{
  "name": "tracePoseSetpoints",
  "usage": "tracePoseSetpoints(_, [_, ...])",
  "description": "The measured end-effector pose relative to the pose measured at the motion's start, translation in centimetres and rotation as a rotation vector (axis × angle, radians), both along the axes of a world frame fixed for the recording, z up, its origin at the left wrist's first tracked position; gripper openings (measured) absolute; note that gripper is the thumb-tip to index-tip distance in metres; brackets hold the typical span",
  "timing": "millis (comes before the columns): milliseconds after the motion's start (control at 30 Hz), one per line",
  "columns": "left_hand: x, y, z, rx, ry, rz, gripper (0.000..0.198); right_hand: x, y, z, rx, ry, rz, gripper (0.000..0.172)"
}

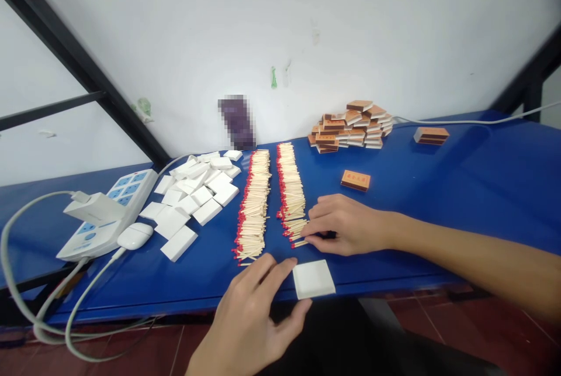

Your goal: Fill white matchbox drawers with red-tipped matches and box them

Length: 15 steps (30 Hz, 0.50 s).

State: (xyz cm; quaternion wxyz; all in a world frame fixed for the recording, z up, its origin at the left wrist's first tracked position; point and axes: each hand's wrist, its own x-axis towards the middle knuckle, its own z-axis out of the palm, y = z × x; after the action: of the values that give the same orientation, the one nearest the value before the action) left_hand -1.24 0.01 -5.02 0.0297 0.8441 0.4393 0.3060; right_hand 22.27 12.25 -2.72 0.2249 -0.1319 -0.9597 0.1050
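Observation:
A white matchbox tray [314, 279] lies at the front edge of the blue table. My left hand [258, 311] has its index finger at the tray's upper left corner and its thumb at the lower edge, holding it between them. At the near end of the right row of red-headed matches [291, 183], my right hand [344, 225] pinches the plain ends of some matches. How many are between its fingers is hidden. A second row of matches [254, 203] runs alongside on the left, heads pointing left.
White trays [188, 189] lie heaped at the left, beside a power strip [131, 189] with cables and a white charger. Orange matchbox sleeves [350, 124] are piled against the wall. Single sleeves lie nearer [356, 180] and farther right [432, 135]. A blurred dark object [238, 121] leans on the wall.

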Motion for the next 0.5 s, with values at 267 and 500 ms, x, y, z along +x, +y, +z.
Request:
tracePoseSetpoints(267, [-0.25, -0.17, -0.38, 0.012, 0.026, -0.006, 0.033, -0.06, -0.03, -0.08, -0.008, 0.017, 0.003, 0.017])
tracePoseSetpoints(500, [-0.29, -0.07, -0.36, 0.02, 0.024, -0.003, 0.033, 0.01, -0.13, -0.08, -0.041, -0.001, 0.002, 0.016])
